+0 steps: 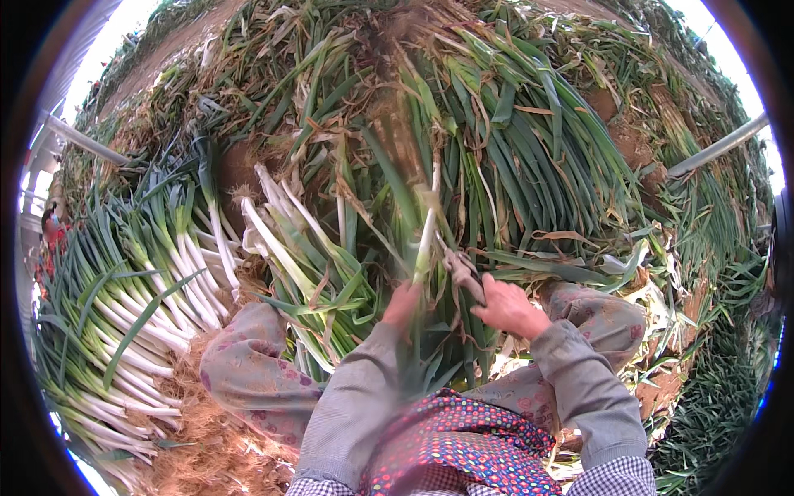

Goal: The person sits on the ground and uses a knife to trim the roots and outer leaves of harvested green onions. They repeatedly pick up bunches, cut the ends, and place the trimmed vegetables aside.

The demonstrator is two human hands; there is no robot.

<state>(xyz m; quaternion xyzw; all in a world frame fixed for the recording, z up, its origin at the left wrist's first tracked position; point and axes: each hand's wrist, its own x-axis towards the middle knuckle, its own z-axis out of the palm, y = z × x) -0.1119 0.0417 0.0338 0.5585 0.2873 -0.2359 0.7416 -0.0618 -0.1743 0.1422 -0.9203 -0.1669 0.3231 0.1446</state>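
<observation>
My left hand (pixel 403 305) grips a large green onion (pixel 424 245) around its pale green part, with the white shank pointing up and away from me. In my right hand (pixel 512 308) is a hand cutting tool (pixel 462 270), its handle apparently wrapped in cloth or tape. The tool's metal tip lies just right of the onion's shank; whether they touch I cannot tell. Blur hides some detail here. Between my left arm and left knee lie several loose green onions (pixel 291 260) with white ends. Long leaves fill the space under my hands.
Cleaned green onions (pixel 155 316) lie in a row at left, beside a heap of trimmed roots (pixel 205 428). A thick bundle of leafy onions (pixel 527 136) lies ahead. Metal pipes (pixel 87 139) reach in from both sides. A person in red (pixel 53 239) is at far left.
</observation>
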